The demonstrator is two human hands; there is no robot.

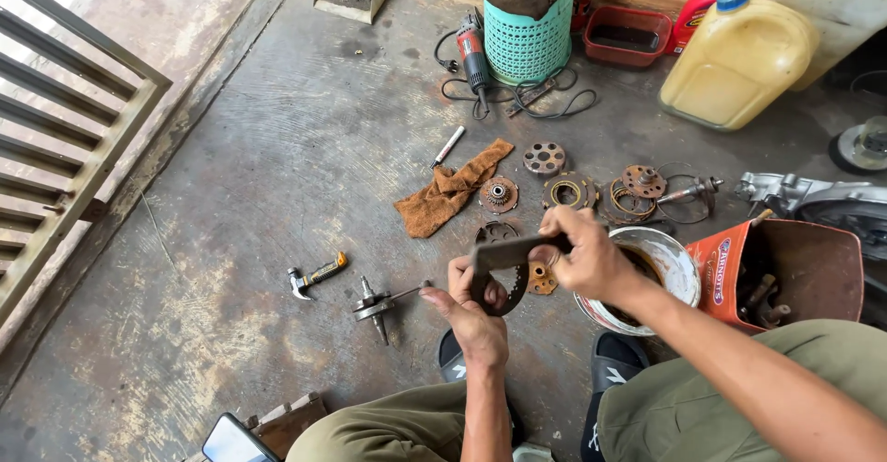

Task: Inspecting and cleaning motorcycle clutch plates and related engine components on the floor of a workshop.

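While your left hand (pixel 476 310) grips the toothed ring (pixel 506 294), your right hand's (pixel 587 259) fingers pinch a flat file (pixel 513 252) across it; next, I judge, steady strokes.

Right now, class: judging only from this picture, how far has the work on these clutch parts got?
Done: the assembly looks stripped, with rusty plates and gears laid out on the floor. In hand: the left hand holds a toothed ring while the right hand lays a flat strip on it. Left: the crankshaft and hammer lie apart on the floor; no parts are rejoined.
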